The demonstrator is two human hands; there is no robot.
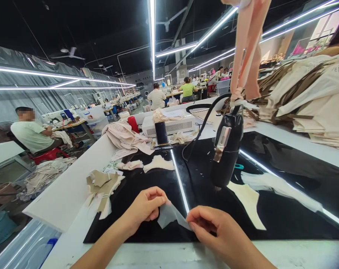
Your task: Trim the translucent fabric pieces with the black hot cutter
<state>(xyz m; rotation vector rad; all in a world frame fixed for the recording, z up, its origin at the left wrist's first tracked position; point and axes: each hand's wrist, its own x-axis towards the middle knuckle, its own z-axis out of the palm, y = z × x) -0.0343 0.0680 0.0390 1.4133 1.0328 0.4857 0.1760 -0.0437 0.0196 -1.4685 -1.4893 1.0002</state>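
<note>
Between my two hands a thin, see-through whitish piece of fabric [169, 216] is stretched just over the glossy black board [147, 233]. My left hand [147, 205] pinches its upper left corner between thumb and fingers. At the lower right end, my right hand [207, 224] grips the other corner in a pinch. Right of the hands lies a cream-coloured cut piece [249, 203], and beyond it a sheer white strip of fabric [283, 190]. A black handheld device with a metal clip [227, 149] hangs by peach fabric strips [246, 48] above the board.
Beige cut pieces [105, 185] lie at the board's left edge. Behind are a cream piece [158, 163], a phone [161, 133], a white vented box [172, 125] and a red spool [133, 124]. Stacked fabric [317, 89] rises at right. A seated person [35, 130] is at left.
</note>
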